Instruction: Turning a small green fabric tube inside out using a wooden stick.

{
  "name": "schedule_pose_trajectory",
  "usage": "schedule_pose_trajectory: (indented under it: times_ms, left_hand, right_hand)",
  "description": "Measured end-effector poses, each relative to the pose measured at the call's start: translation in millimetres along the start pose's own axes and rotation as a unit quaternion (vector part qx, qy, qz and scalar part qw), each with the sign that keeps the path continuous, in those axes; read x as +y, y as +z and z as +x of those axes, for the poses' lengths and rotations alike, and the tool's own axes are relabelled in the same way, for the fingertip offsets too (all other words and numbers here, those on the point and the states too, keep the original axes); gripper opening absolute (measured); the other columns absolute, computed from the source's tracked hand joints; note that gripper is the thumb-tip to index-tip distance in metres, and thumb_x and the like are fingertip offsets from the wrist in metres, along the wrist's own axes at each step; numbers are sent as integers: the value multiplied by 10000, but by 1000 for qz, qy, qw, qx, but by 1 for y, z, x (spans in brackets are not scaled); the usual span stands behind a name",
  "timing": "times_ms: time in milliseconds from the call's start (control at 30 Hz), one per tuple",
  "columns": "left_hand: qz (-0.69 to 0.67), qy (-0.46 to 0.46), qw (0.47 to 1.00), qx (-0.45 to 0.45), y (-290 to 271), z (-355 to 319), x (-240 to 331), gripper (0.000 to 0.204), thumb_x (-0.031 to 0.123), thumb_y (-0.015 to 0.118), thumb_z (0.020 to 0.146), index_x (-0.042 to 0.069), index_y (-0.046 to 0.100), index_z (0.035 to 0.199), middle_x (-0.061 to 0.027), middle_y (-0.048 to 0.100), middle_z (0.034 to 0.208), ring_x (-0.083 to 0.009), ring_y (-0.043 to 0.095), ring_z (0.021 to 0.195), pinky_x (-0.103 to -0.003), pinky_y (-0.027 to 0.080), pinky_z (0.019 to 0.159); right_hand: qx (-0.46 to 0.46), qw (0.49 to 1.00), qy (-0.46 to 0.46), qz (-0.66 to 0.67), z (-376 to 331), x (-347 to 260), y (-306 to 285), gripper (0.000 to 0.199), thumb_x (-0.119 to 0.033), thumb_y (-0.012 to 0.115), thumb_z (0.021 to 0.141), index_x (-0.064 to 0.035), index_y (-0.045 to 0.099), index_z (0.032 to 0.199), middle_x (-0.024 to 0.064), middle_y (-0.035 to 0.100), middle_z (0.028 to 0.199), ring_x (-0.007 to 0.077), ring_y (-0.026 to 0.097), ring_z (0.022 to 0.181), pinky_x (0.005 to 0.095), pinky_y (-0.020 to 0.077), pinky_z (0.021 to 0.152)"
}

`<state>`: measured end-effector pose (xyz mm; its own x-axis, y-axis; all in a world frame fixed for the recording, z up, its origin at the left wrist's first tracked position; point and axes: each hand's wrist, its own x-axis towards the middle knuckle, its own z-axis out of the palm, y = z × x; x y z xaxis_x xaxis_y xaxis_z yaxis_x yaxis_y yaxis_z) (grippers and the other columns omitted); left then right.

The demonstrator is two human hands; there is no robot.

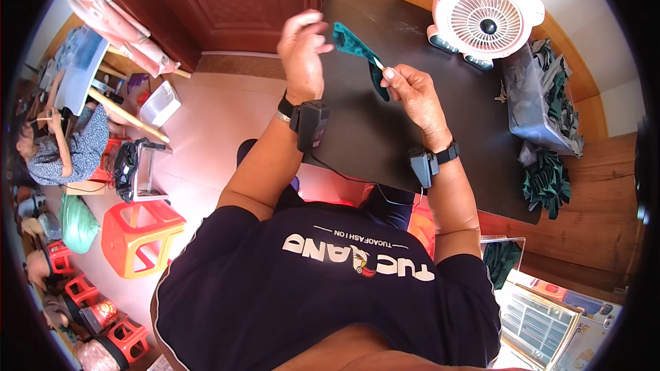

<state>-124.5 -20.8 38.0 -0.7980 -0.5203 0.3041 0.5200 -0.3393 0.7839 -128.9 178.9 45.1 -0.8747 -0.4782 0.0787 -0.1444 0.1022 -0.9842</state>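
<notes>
- The right hand (416,97) pinches a green fabric strip (353,45) between thumb and fingers, holding it above the black table (357,134).
- The left hand (302,60) is open, fingers blurred, just beside the strip's far end; whether they touch cannot be told.
- A pink fan (445,10) and a fabric-filled clear bin (531,111) stand rightward.

Black tabletop (474,137) leaves room; fan (459,19) and bin (526,106) block rightward.
</notes>
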Motion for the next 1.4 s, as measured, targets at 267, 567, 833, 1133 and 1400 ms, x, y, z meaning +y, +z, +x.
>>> schedule_pose_trajectory:
  times_ms: [267,567,833,1133,1400]
  left_hand:
    - [-73,-42,985,-149,1,-1,16,407,35,449,701,0,528,1099,-159,573,1133,-236,588,1008,-221,461,553]
    - [-87,-113,974,-175,-2,4,5,217,32,421,739,-48,557,889,-190,625,804,-255,639,711,-307,555,609]
    - [-71,-101,986,-110,6,-8,2,132,33,411,711,-34,524,705,-170,594,710,-249,617,645,-315,533,560]
    - [-67,-89,991,-80,3,-3,3,139,49,400,716,-23,519,701,-154,585,695,-252,620,643,-323,526,545]
    - [-38,-99,988,-112,4,0,4,132,55,419,732,-10,533,722,-124,598,734,-209,617,668,-310,527,557]
  right_hand:
    - [72,981,-31,-180,-5,-6,4,197,-219,680,831,-31,635,793,-22,506,567,51,414,541,238,363,501]
    - [118,962,-158,-191,0,1,8,125,-164,639,857,-44,633,824,27,574,620,103,522,549,256,432,549]
    - [51,996,11,-67,-4,-1,7,199,-211,602,892,-21,591,836,8,609,683,64,547,621,224,425,557]
    - [112,982,-84,-126,-4,1,15,164,-166,636,867,-14,593,821,-9,566,640,41,470,587,212,386,530]
    - [-4,996,19,-91,-3,-3,-1,253,-251,546,924,-32,623,824,-26,493,581,52,425,551,216,355,526]
